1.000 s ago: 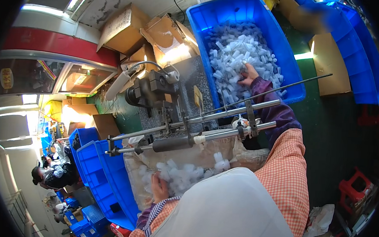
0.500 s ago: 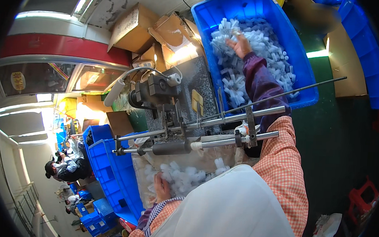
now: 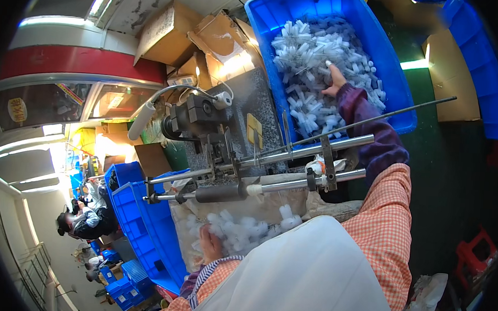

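Small white plastic tubes (image 3: 317,63): a loose heap filling the large blue bin (image 3: 391,67) at the far right of the scene, beyond the machine. A second, smaller heap of the same white pieces (image 3: 244,229) lies near the person in a pale bag or lined tray (image 3: 187,237), just below the machine's rods.

Right hand (image 3: 334,81): reaches far out into the blue bin and rests on top of the heap, back of the hand up. Fingers lie spread and fairly flat among the tubes, one fingertip raised; whether any tube is gripped underneath cannot be told. The arm is stretched nearly straight, in a dark purple sleeve (image 3: 370,134) that passes over the two steel rods (image 3: 312,151).

Left hand (image 3: 212,245): close to the body, lower left, sunk in the near heap. Fingers curl down into the pieces; what they hold, if anything, is hidden.

Handling note: picking goes best by closing on a few tubes lying on top rather than digging in, and by lifting the forearm clear of the thin rod (image 3: 377,118) and the clamp (image 3: 327,160).

Surroundings: a dark motor unit (image 3: 197,118) with a hose at the left; cardboard boxes (image 3: 171,31) behind it; stacked blue crates (image 3: 137,217) at the near left; other people (image 3: 82,219) further left.
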The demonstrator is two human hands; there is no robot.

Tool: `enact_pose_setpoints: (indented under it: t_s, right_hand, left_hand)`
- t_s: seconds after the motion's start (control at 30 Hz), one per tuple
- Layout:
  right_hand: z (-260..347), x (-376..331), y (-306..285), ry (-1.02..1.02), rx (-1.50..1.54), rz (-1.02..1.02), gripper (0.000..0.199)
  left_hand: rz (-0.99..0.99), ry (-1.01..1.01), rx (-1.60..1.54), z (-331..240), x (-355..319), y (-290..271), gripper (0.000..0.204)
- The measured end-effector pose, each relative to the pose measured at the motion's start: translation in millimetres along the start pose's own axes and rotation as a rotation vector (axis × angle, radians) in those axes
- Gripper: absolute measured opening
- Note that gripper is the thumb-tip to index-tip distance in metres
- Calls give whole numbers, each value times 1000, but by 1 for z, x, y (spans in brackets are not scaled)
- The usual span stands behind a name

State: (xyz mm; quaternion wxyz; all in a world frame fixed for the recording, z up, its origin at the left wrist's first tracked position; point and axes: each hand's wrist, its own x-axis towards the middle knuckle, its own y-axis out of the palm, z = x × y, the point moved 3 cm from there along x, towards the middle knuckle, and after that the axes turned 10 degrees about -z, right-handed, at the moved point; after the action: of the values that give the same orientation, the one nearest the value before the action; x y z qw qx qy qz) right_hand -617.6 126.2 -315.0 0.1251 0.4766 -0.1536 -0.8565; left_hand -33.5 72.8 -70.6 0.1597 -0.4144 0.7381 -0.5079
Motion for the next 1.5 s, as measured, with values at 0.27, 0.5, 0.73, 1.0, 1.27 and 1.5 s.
enact_pose_setpoints:
  t_s: [0.27, 0.5, 0.73, 1.0, 1.27, 1.5]
  right_hand:
    - [23, -3, 85, -60, 444, 235, 66]
    - [78, 30, 105, -211, 579, 440, 74]
    - [61, 36, 39, -829, -487, 217, 44]
    - [-14, 49, 64, -622, -791, -340, 68]
    - [20, 107, 127, -353, 538, 401, 28]
    - [47, 97, 103, -616, -341, 183, 28]
  left_hand:
    - [12, -28, 45, 0, -4, 1, 27]
    - [33, -8, 58, 7, 0, 3, 28]
    - [41, -34, 52, 6, 6, 6, 28]
    - [33, -9, 83, 8, 1, 4, 28]
    - [13, -86, 98, 4, 0, 2, 27]
    - [24, -47, 129, -2, 2, 5, 27]
